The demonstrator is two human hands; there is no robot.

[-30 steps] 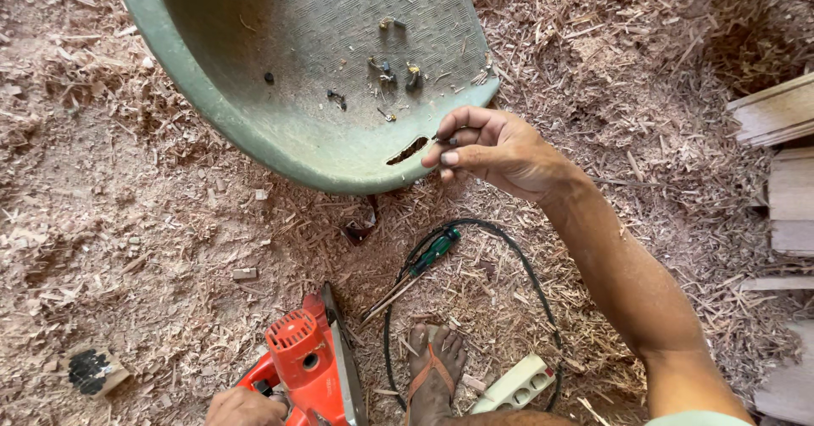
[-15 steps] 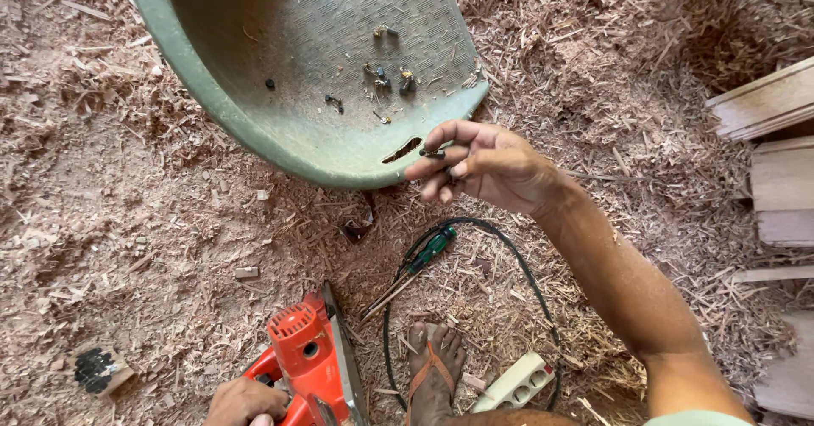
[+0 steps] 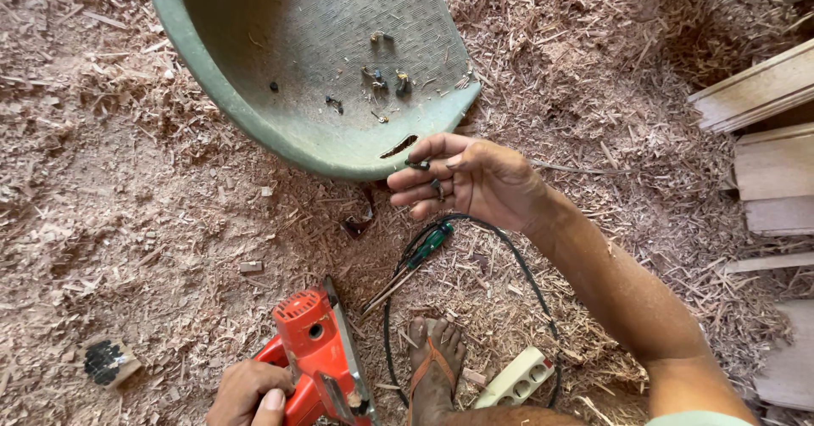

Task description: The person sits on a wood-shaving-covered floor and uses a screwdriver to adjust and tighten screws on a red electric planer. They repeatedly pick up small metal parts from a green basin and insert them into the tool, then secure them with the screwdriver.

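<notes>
Cupping a few small dark screws (image 3: 434, 185) in its half-curled fingers, the right hand (image 3: 475, 180) hovered palm-up just below the rim of the cracked green plastic basin (image 3: 254, 125), touching nothing else. More small bits of hardware (image 3: 381, 78) lay inside the basin, up and left of that hand. The left hand (image 3: 246, 392) was closed on the orange power saw (image 3: 318, 354) at the near edge. Between them, a green-handled screwdriver (image 3: 415, 261) lay on the sawdust, handle toward the right hand, shaft slanting down-left toward the saw; the right hand was nearer.
</notes>
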